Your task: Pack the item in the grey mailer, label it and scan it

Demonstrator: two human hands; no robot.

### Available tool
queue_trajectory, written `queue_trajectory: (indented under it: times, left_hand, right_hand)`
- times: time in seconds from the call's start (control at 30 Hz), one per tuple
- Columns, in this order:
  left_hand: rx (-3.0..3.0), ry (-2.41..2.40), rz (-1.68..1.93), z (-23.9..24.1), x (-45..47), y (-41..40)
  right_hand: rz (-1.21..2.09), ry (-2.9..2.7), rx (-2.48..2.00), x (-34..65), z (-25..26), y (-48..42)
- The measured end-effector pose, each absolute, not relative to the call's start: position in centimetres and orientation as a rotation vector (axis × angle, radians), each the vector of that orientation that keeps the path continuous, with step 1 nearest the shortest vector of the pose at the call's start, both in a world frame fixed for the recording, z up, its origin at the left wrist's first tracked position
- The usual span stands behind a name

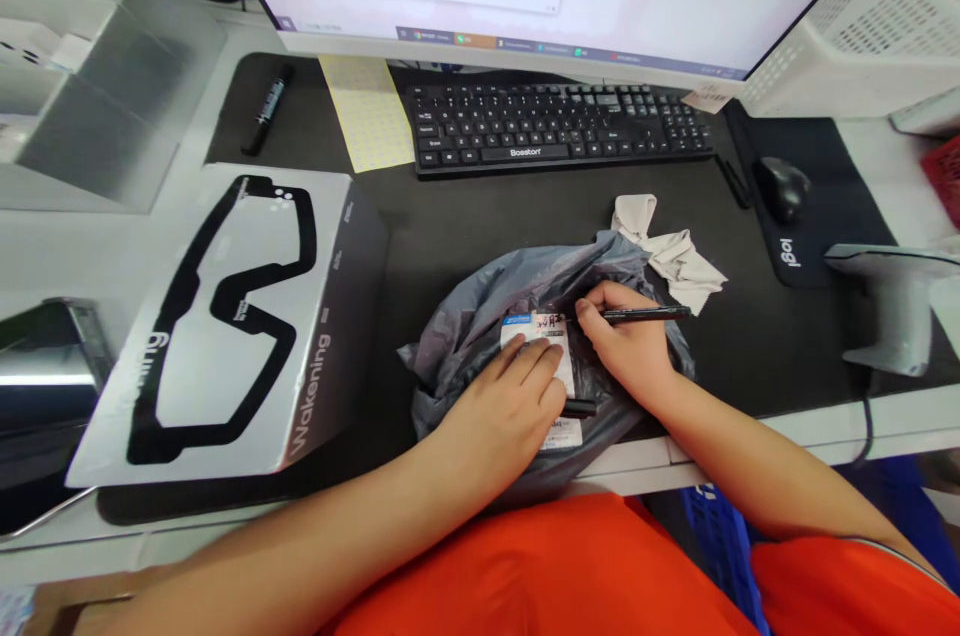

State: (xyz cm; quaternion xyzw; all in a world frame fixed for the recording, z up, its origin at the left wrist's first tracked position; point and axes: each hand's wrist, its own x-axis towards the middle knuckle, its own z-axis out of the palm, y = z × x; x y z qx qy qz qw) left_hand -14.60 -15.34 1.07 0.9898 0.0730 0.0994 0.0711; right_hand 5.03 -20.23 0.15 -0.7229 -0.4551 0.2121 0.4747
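Note:
A crumpled grey plastic mailing bag (469,301) lies in front of me at the desk's near edge. On it is a white shipping label (562,366) with handwriting near its top. My right hand (626,341) grips a slim black marker (645,314), its tip at the upper part of the label. My left hand (517,396) presses over the label and covers part of it. A black pen cap (579,408) sticks out from under that hand's thumb side, held there.
To the left stands a white and grey box (217,336) marked "Wakening". A keyboard (562,126), yellow sheet (367,116) and another marker (268,111) lie farther back. Crumpled white paper (671,251) touches the bag's far side. A mouse (781,189) and a scanner (892,306) are at right.

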Motion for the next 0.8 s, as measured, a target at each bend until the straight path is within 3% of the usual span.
queue_trajectory:
  times: [0.8]
  left_hand:
    - [2.969,0.221,0.289,1.21,-14.62,-15.33]
  right_hand:
    - [0.55,-1.11,-1.768,5.21,0.33,-20.27]
